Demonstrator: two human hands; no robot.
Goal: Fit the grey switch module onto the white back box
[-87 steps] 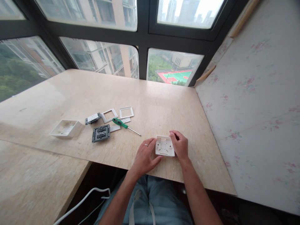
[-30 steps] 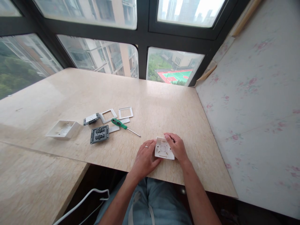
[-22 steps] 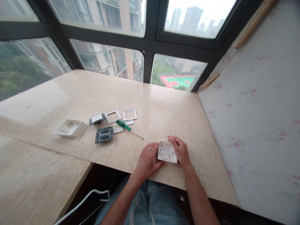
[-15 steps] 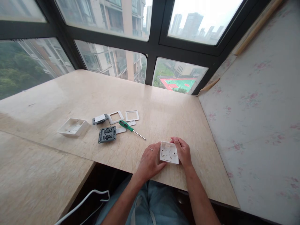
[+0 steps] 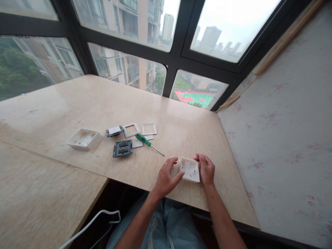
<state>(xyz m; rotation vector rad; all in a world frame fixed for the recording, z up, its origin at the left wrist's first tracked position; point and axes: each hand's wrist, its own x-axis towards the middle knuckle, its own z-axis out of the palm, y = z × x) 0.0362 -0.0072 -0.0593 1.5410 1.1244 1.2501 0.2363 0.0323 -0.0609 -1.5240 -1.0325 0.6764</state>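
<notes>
A white square wall-socket back box (image 5: 190, 169) lies on the table with its hollow side up. My left hand (image 5: 168, 177) is at its left side, thumb and fingers spread apart, the thumb tip over the box's near left edge. On the other side, my right hand (image 5: 206, 169) has its fingers curled and its fingertips pinched by the far right corner. Whatever those fingertips may hold is too small to make out. A screwdriver (image 5: 142, 139) with a green handle lies left of the box, its shaft pointing towards my hands.
Another white back box (image 5: 83, 139) stands at the left. Between them lie a grey socket module (image 5: 122, 148), a white-faced module (image 5: 114, 130), two white frames (image 5: 149, 129) and white strips (image 5: 137, 144). A patterned wall (image 5: 280, 138) bounds the right; windows stand behind. A white cable (image 5: 90, 221) hangs below the table edge.
My left hand has opened and drawn away from the box's left side. My right hand has moved slightly off its right side. The camera view has shifted a little.
</notes>
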